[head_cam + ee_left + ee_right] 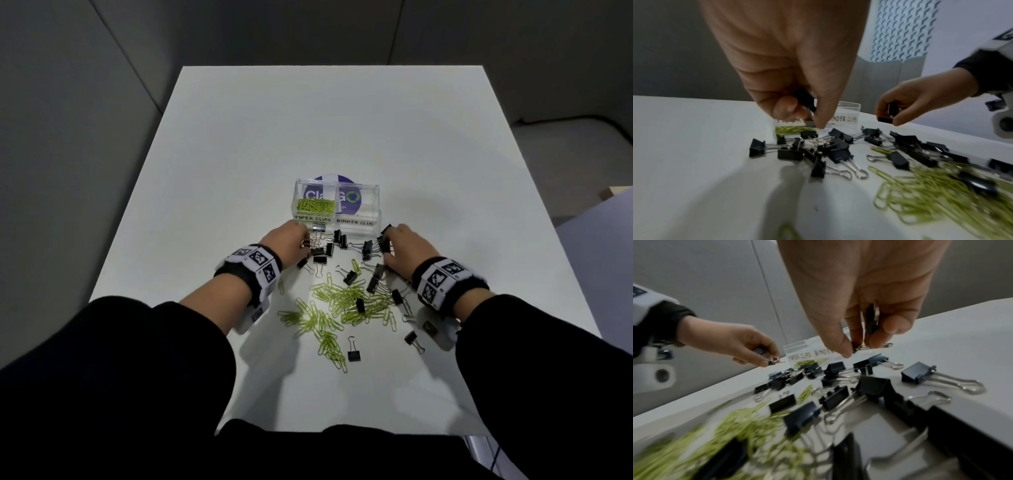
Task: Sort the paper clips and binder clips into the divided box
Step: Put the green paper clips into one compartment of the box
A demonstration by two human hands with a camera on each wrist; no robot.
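Observation:
A clear divided box (337, 222) stands mid-table, labelled PAPER CLIPS on the left and BINDER CLIPS on the right. Green paper clips (315, 205) fill its left compartment; the right one looks empty. My left hand (291, 240) holds black binder clips (804, 99) in curled fingers just in front of the box's left half. My right hand (402, 245) pinches a black binder clip (869, 331) near the box's right front corner. Several loose binder clips (349, 275) and a heap of green paper clips (346, 301) lie between my wrists.
The white table (325, 130) stretches far behind the box. A round purple sticker (332, 180) shows behind and through the box. More binder clips (353, 353) lie near the front edge. Grey walls surround the table.

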